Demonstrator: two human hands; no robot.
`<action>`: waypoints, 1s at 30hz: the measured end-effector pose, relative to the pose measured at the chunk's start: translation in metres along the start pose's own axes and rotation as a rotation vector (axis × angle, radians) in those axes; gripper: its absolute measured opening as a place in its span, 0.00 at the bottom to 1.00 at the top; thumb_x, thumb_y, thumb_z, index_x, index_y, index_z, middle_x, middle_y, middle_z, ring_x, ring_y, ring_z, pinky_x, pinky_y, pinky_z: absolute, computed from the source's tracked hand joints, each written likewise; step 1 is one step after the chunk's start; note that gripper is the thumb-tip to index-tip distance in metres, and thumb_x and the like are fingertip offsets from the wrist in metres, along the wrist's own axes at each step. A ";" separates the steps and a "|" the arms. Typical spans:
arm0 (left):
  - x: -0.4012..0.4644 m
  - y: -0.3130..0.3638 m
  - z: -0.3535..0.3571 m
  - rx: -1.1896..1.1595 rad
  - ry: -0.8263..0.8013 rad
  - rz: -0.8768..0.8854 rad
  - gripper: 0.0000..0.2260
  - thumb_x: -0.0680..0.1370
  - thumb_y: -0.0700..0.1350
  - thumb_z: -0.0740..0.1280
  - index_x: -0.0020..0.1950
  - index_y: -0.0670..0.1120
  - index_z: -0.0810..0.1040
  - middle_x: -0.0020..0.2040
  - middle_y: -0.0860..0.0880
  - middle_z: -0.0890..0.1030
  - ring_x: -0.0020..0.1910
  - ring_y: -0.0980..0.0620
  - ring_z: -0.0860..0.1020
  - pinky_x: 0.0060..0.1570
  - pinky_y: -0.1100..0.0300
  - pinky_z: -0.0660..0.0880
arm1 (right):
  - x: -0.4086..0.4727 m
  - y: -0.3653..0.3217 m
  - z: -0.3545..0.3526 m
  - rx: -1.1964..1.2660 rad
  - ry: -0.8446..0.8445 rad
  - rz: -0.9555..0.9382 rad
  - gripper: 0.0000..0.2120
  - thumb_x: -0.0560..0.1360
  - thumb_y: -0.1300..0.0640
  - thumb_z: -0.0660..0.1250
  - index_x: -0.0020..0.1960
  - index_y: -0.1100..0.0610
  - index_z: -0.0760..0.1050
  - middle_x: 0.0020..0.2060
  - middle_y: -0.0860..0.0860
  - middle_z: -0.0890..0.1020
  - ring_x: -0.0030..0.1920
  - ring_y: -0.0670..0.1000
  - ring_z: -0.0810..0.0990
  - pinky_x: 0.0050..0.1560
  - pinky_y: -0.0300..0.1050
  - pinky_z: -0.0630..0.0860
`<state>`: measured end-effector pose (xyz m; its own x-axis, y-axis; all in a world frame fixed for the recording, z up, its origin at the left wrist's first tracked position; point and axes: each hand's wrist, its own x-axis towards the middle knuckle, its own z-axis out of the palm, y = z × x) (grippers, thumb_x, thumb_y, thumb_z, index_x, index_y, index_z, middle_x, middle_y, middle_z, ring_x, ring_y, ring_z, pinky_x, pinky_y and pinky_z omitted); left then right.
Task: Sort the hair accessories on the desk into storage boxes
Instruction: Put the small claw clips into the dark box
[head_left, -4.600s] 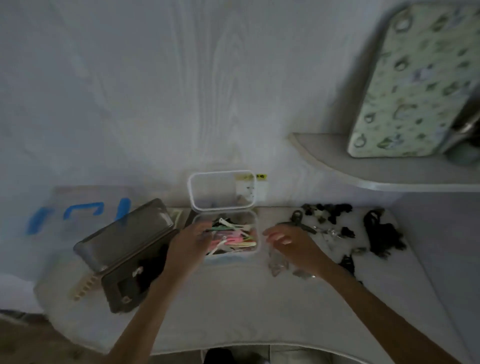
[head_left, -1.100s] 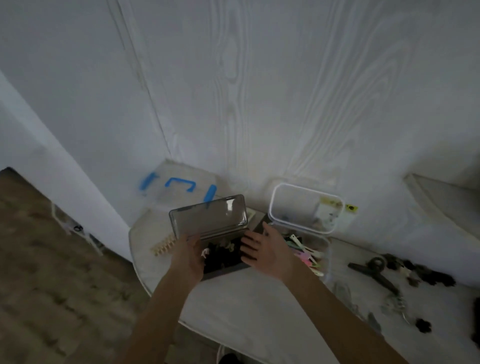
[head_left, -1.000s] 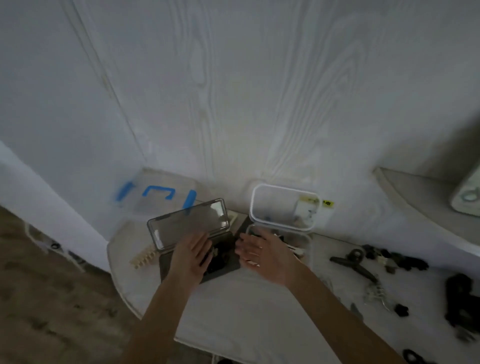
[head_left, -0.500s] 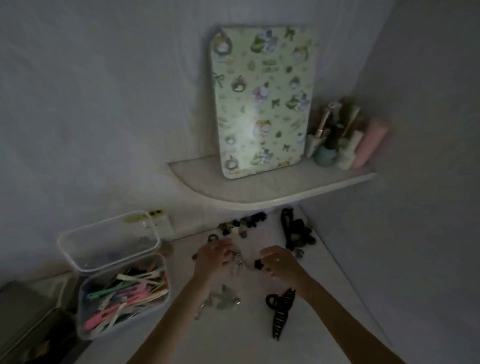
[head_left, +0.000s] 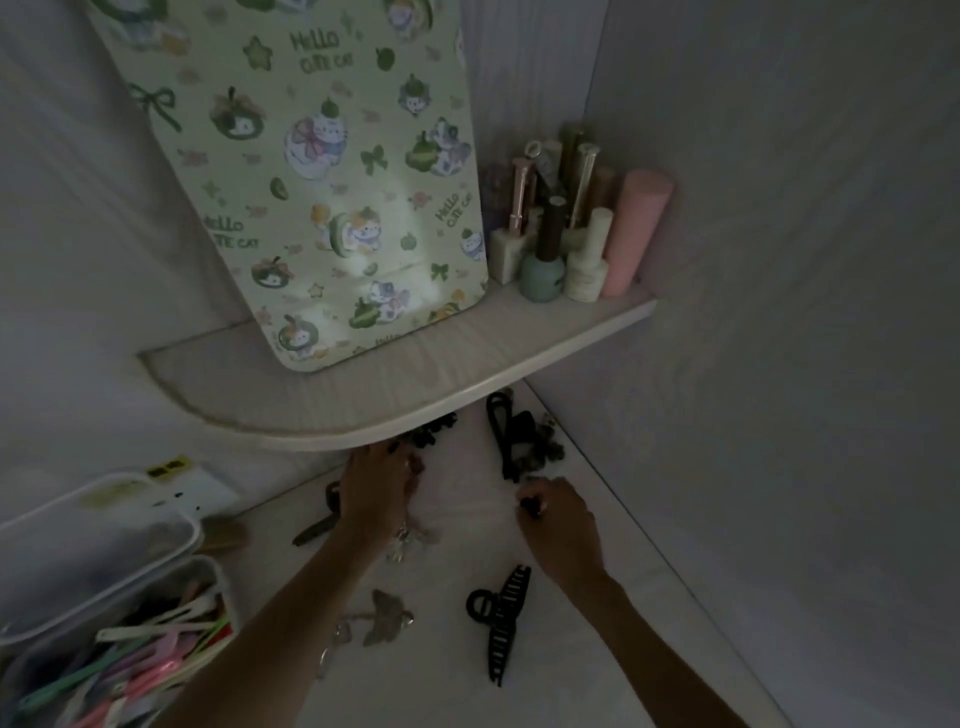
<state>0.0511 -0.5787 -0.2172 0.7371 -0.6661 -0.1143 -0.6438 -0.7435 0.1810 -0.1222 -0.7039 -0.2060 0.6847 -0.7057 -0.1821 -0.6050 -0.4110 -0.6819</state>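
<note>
My left hand (head_left: 378, 488) reaches under the shelf edge and its fingertips touch small dark clips (head_left: 431, 435) on the desk; its grip is hidden. My right hand (head_left: 561, 522) pinches a small black clip (head_left: 529, 503) between curled fingers. A large black claw clip (head_left: 501, 621) lies below my right hand. Silvery clear clips (head_left: 387, 618) lie between my forearms. More black claw clips (head_left: 511, 434) are piled at the back right. An open clear box (head_left: 208, 577) at the lower left holds several pastel hair clips (head_left: 140, 660).
A curved white shelf (head_left: 374, 384) overhangs the back of the desk, carrying a patterned green board (head_left: 322, 176) and several cosmetic bottles (head_left: 566, 234). A wall closes the right side. The clear box's lid (head_left: 93, 540) stands open. A dark clip (head_left: 317, 527) lies left of my left wrist.
Earlier both hands were at the dark box on the left. Since half a second ago the view has moved closer, my left hand has reached farther back, and my right still pinches the small black clip.
</note>
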 end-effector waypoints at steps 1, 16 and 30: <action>0.001 0.004 0.001 -0.019 -0.006 0.007 0.14 0.77 0.47 0.63 0.62 0.46 0.74 0.64 0.44 0.70 0.63 0.43 0.68 0.59 0.52 0.70 | 0.003 0.006 -0.007 0.040 0.073 0.063 0.07 0.77 0.59 0.61 0.54 0.56 0.74 0.52 0.54 0.76 0.45 0.49 0.76 0.44 0.39 0.72; -0.028 0.038 0.007 -0.181 -0.147 0.190 0.13 0.75 0.54 0.66 0.52 0.46 0.77 0.63 0.49 0.66 0.57 0.49 0.70 0.54 0.56 0.74 | 0.022 0.014 -0.002 -0.087 -0.152 -0.196 0.16 0.75 0.55 0.66 0.61 0.55 0.69 0.58 0.52 0.70 0.50 0.47 0.74 0.54 0.40 0.75; -0.031 0.054 0.018 -0.402 -0.133 0.038 0.19 0.73 0.52 0.69 0.61 0.48 0.70 0.59 0.47 0.71 0.55 0.48 0.76 0.54 0.56 0.74 | 0.012 0.012 0.008 -0.145 -0.187 -0.169 0.11 0.73 0.55 0.68 0.53 0.57 0.74 0.47 0.50 0.70 0.48 0.51 0.77 0.49 0.38 0.74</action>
<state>-0.0101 -0.5996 -0.2216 0.6645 -0.7142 -0.2200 -0.5195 -0.6531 0.5509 -0.1181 -0.7125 -0.2216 0.8356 -0.5070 -0.2113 -0.5185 -0.6012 -0.6080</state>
